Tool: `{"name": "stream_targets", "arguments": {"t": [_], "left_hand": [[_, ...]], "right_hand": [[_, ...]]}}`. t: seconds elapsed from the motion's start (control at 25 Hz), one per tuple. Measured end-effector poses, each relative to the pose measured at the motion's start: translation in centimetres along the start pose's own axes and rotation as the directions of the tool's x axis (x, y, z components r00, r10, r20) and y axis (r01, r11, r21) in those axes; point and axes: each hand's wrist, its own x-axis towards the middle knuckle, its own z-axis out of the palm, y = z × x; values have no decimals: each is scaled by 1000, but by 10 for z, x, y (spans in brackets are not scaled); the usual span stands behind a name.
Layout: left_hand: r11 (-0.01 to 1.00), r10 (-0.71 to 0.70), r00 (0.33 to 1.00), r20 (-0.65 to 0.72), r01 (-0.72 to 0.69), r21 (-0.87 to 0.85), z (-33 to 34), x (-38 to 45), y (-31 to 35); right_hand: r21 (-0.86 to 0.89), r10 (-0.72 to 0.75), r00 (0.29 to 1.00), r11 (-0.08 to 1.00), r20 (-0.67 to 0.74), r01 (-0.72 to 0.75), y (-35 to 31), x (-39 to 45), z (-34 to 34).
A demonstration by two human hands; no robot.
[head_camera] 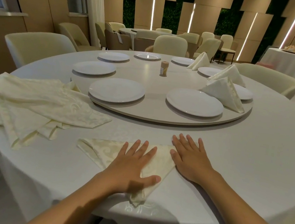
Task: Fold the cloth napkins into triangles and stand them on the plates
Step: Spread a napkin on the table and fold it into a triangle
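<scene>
Left grip (136,166) flat on folded napkin (101,148); right grip (189,156) (fingers straight, holding nothing) touches its edge.

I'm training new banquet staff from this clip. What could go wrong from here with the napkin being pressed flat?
The napkin lies near the table edge, its lower corner almost over it, so it might slip off. The left hand covers the middle, the right hand only one corner; the free left tip may unfold.

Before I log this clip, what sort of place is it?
Likely a restaurant banquet room: a round clothed table with a turntable ringed by plates, folded napkins standing, and more tables with matching chairs behind.
</scene>
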Motion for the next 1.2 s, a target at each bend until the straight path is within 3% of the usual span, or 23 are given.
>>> {"name": "stream_targets", "arguments": {"t": [0.04, 0.12, 0.16, 0.24, 0.32, 0.36, 0.44, 0.64, 0.88, 0.96, 1.04, 1.12, 1.2], "left_hand": [[985, -11, 999, -38, 5, -173, -4, -3, 2], [801, -179, 962, -206, 21, -598, -18, -9, -1], [753, -285, 915, -285, 30, -658, -24, -10, -8], [884, -353, 865, -358, 183, -430, -29, -10, -28], [942, -335, 906, -260, 315, -114, -20, -12, -40], [940, -340, 924, -175, 336, -52, -13, -13, -41], [943, -331, 941, -76, 328, -51, -2, -15, -41], [946, -324, 943, -80, 324, -16, 1, -15, -53], [838, -542, 840, 19, 542, -59, -2, -31, -75], [852, -521, 853, 35, 522, -34, -6, -30, -76], [910, -415, 910, -27, 415, -10, -17, -26, -76], [956, -270, 956, -112, 252, -150, -28, -18, -75], [945, -185, 968, -172, 126, -302, -33, -7, -70]], "right_hand": [[15, -24, 999, 1000, -31, 24, -6, 0, -3], [79, -104, 991, 991, -87, 111, -24, 1, -9], [114, -159, 981, 979, -108, 171, -36, 2, -12], [159, -290, 946, 937, -143, 311, -60, 8, -16], [182, -406, 904, 886, -135, 426, -78, 13, -14], [188, -444, 889, 869, -113, 458, -83, 15, -10], [161, -463, 885, 871, -47, 464, -89, 18, 0], [103, -450, 893, 888, -2, 447, -87, 17, 12], [115, -447, 895, 889, 8, 443, -85, 16, 12], [325, -439, 898, 847, -18, 421, -84, 14, 5], [572, -289, 945, 754, -155, 325, -75, 18, -4], [504, -141, 967, 832, -211, 231, -58, 30, -14], [357, -98, 992, 926, -81, 121, -44, 40, -23]]}}
